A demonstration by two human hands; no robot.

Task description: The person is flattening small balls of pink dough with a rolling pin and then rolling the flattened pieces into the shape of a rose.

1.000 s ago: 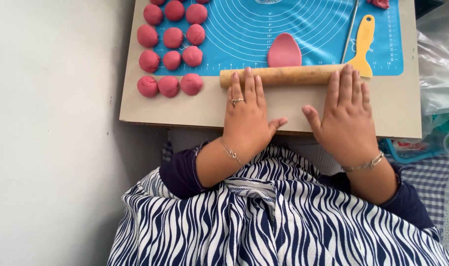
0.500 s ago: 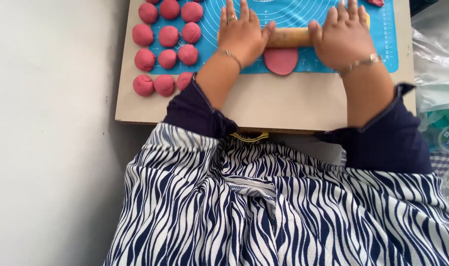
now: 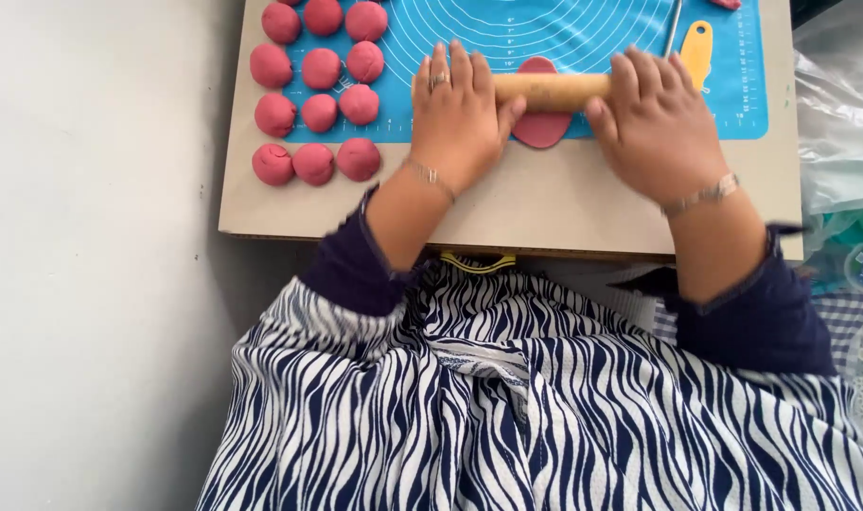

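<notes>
A wooden rolling pin [image 3: 550, 92] lies across a flattened pink dough disc [image 3: 541, 128] on a blue silicone mat [image 3: 583, 28]. My left hand [image 3: 458, 114] presses flat on the pin's left part, fingers spread, a ring on one finger and a bracelet at the wrist. My right hand [image 3: 657, 123] rests palm-down on the pin's right end, also with a bracelet. The disc shows between my hands, above and below the pin. Several pink dough balls [image 3: 320, 90] sit in rows left of my left hand.
The mat lies on a beige board [image 3: 545, 203] whose near edge is at my lap. A yellow-handled tool [image 3: 696, 47] and a thin metal rod [image 3: 673, 26] lie at the mat's right. Plastic bags [image 3: 843, 123] are to the right, grey floor to the left.
Both hands pushed the rolling pin away from me and then a little back, rolling it over the pink disc. The disc now shows on both sides of the pin.
</notes>
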